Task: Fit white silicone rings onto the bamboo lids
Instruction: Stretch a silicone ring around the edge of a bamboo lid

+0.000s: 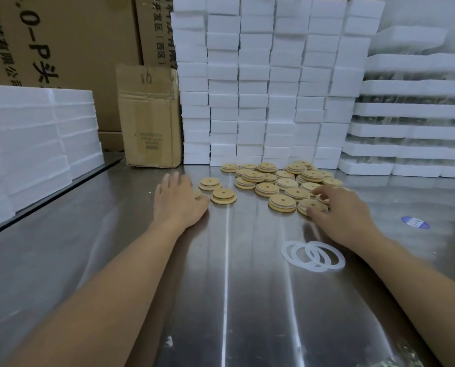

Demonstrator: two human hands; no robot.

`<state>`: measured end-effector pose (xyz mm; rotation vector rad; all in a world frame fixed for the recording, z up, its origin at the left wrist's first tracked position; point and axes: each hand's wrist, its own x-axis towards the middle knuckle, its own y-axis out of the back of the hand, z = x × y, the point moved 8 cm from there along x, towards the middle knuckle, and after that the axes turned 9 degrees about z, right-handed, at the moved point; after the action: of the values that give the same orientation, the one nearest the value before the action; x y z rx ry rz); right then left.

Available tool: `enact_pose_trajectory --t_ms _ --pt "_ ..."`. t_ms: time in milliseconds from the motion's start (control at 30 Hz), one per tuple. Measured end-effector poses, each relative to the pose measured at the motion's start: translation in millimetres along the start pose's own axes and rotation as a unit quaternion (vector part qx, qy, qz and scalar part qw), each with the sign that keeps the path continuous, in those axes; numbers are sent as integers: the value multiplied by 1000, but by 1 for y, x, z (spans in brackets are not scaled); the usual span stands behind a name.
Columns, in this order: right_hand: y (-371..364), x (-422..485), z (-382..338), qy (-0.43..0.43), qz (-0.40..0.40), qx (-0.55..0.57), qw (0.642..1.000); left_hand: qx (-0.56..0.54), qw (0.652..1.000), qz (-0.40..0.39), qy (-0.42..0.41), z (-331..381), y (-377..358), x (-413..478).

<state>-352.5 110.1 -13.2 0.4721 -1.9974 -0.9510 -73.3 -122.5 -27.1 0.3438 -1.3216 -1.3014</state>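
A pile of round bamboo lids (267,189) with centre holes lies at the back of the steel table (229,300); many carry a white ring round their step. Two more lids (223,196) sit apart to the left. My left hand (177,205) rests flat on the table beside them, fingers straight, partly covering another lid. My right hand (340,215) reaches into the right side of the pile, thumb and fingers curled round a bamboo lid (311,205). A few overlapping white silicone rings (285,254) lie loose on the table in front of my right wrist.
Stacked white foam blocks (274,88) form a wall right behind the lids. More foam slabs (35,144) stand at the left and foam trays (416,128) at the right. A cardboard box (149,120) stands at the back left. A blue-white sticker (415,222) is on the table.
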Motion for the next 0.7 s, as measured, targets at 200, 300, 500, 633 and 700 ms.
enact_pose_trajectory --t_ms 200,300,500,633,700 --pt "1 -3 -13 -6 -169 191 967 -91 993 -39 62 -10 14 -18" --pt "-1 -21 -28 14 -292 196 936 -238 968 -7 78 1 31 -37" --pt "-6 -38 -47 44 -349 215 911 -560 795 -44 230 35 25 -67" --pt "-10 -41 -55 54 -354 204 911 -628 726 -150 234 68 6 -79" --pt "-10 -42 -59 62 -348 193 915 -637 711 -182 237 72 -2 -84"
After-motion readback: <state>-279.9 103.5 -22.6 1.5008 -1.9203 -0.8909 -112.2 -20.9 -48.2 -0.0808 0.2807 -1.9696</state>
